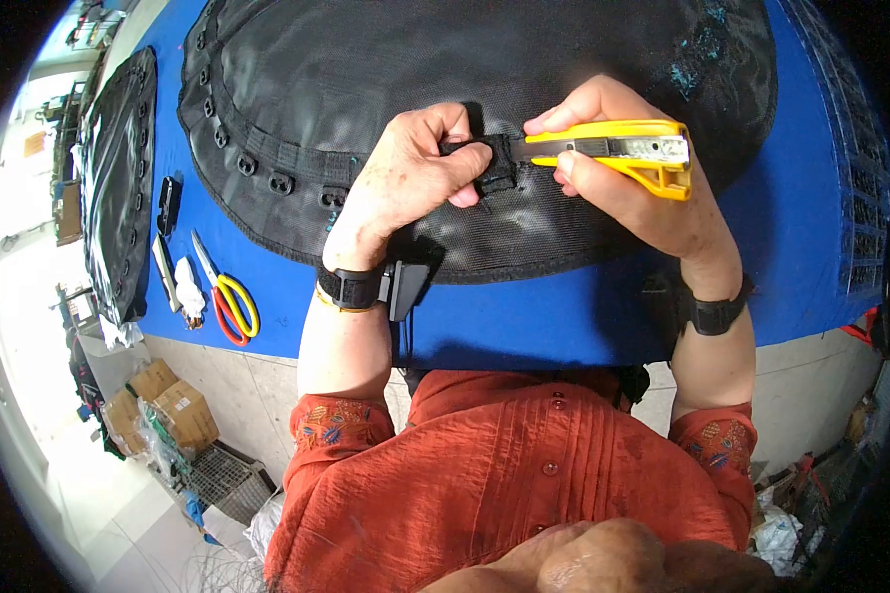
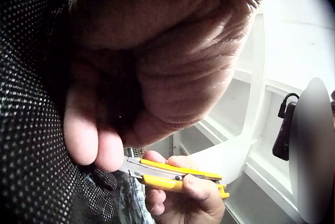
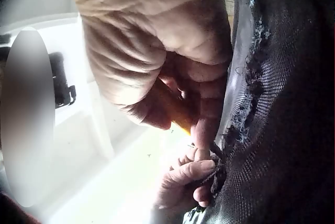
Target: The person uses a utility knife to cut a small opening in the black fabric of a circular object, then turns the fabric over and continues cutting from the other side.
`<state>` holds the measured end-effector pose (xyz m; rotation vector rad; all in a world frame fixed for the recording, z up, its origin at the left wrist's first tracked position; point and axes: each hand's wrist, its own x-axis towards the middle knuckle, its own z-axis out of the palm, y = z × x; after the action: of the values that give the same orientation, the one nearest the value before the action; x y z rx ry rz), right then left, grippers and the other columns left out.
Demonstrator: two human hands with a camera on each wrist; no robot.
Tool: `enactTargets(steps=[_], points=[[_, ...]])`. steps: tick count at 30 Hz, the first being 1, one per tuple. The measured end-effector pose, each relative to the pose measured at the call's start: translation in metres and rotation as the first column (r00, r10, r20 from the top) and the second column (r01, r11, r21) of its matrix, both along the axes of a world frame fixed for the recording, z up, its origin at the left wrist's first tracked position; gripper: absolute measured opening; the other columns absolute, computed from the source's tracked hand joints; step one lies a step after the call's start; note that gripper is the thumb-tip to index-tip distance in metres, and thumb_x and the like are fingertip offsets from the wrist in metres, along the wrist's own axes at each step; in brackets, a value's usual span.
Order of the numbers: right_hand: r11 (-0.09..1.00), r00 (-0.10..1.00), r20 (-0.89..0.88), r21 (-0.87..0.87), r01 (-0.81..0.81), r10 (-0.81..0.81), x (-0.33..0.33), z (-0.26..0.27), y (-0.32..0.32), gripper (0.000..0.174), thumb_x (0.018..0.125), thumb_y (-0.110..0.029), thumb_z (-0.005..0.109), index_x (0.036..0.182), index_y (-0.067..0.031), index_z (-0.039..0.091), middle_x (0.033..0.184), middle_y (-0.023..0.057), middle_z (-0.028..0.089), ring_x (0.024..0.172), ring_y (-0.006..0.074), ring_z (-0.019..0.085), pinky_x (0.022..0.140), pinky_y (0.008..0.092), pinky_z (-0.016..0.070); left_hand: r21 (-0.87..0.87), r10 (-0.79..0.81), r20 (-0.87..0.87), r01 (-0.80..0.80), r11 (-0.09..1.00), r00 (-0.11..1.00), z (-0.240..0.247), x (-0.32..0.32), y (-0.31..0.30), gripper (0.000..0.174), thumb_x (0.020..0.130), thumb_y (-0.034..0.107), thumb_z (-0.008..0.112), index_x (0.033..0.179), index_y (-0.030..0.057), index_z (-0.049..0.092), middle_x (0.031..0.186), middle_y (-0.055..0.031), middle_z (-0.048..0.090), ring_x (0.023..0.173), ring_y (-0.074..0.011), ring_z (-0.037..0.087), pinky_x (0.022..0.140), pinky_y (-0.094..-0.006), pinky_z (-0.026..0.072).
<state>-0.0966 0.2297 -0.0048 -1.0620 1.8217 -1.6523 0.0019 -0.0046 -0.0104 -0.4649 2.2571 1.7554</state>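
A large black mesh sheet (image 1: 346, 59) with a rounded edge and a row of black plastic buckles is spread before me. My left hand (image 1: 405, 168) pinches a short black webbing piece (image 1: 501, 176) on the sheet between thumb and fingers. From the other side, my right hand (image 1: 643, 215) grips a yellow utility knife (image 1: 613, 131), its blade pointing left at the webbing. In the left wrist view the knife (image 2: 162, 182) has its blade right by the left fingertips. The right wrist view shows mostly palm, and the knife is largely hidden there.
Scissors (image 1: 235, 314) with red and yellow handles lie left on the blue tabletop (image 1: 524, 316), beside a white wad (image 1: 190, 287) and a small black object (image 1: 169, 205). A second black mesh piece (image 1: 124, 188) lies farther left. Blue thread scraps (image 1: 684, 77) dot the sheet.
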Motion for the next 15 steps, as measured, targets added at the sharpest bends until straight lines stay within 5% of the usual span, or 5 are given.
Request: enactTargets(steps=[2, 5, 8, 11, 15], points=[[1.000, 0.999, -0.038, 0.014, -0.028, 0.028, -0.002, -0.002, 0.002, 0.020, 0.099, -0.009, 0.062, 0.115, -0.0007, 0.067, 0.099, 0.0046, 0.068, 0.082, 0.0066, 0.066, 0.075, 0.0240, 0.0557, 0.003, 0.000, 0.001, 0.000, 1.000, 1.000, 0.000, 0.000, 0.000, 0.028, 0.096, 0.010, 0.071, 0.077, 0.0063, 0.051, 0.069, 0.0000, 0.061, 0.062, -0.0076, 0.067, 0.057, -0.0250, 0.0559], [1.000, 0.999, -0.052, -0.006, 0.003, -0.003, -0.002, 0.002, 0.001, 0.013, 0.089, -0.006, 0.065, 0.101, -0.0028, 0.063, 0.094, 0.0077, 0.070, 0.089, 0.0157, 0.069, 0.082, 0.0314, 0.0545, -0.018, 0.024, 0.004, -0.024, 1.000, 1.000, 0.001, 0.000, 0.004, 0.032, 0.097, 0.007, 0.073, 0.076, 0.0099, 0.049, 0.068, 0.0054, 0.057, 0.059, -0.0041, 0.061, 0.054, -0.0219, 0.0467], [0.991, 0.986, 0.165, 0.134, -0.030, 0.008, -0.001, 0.014, 0.005, 0.012, 0.088, -0.005, 0.065, 0.100, -0.0028, 0.063, 0.093, 0.0071, 0.071, 0.087, 0.0155, 0.069, 0.081, 0.0313, 0.0550, -0.012, 0.025, 0.002, -0.025, 1.000, 1.000, 0.001, 0.000, 0.003, 0.031, 0.097, 0.007, 0.073, 0.076, 0.0098, 0.049, 0.068, 0.0052, 0.057, 0.059, -0.0045, 0.061, 0.055, -0.0223, 0.0474], [0.999, 0.999, 0.043, 0.031, 0.009, -0.010, 0.003, 0.005, 0.001, 0.010, 0.087, -0.004, 0.065, 0.097, -0.0028, 0.064, 0.093, 0.0062, 0.071, 0.087, 0.0143, 0.069, 0.080, 0.0304, 0.0553, -0.023, 0.022, 0.006, -0.022, 0.999, 1.000, 0.001, 0.000, 0.003, 0.031, 0.097, 0.007, 0.072, 0.076, 0.0096, 0.050, 0.068, 0.0049, 0.057, 0.059, -0.0048, 0.061, 0.055, -0.0222, 0.0476], [0.999, 0.999, 0.045, 0.035, -0.003, 0.002, -0.001, 0.001, 0.003, 0.017, 0.097, -0.007, 0.060, 0.111, -0.0010, 0.068, 0.104, 0.0070, 0.074, 0.078, 0.0072, 0.067, 0.070, 0.0248, 0.0572, 0.009, 0.026, 0.000, -0.026, 1.000, 1.000, 0.000, 0.000, 0.002, 0.030, 0.097, 0.007, 0.072, 0.076, 0.0093, 0.051, 0.068, 0.0041, 0.058, 0.059, -0.0051, 0.061, 0.055, -0.0223, 0.0478]])
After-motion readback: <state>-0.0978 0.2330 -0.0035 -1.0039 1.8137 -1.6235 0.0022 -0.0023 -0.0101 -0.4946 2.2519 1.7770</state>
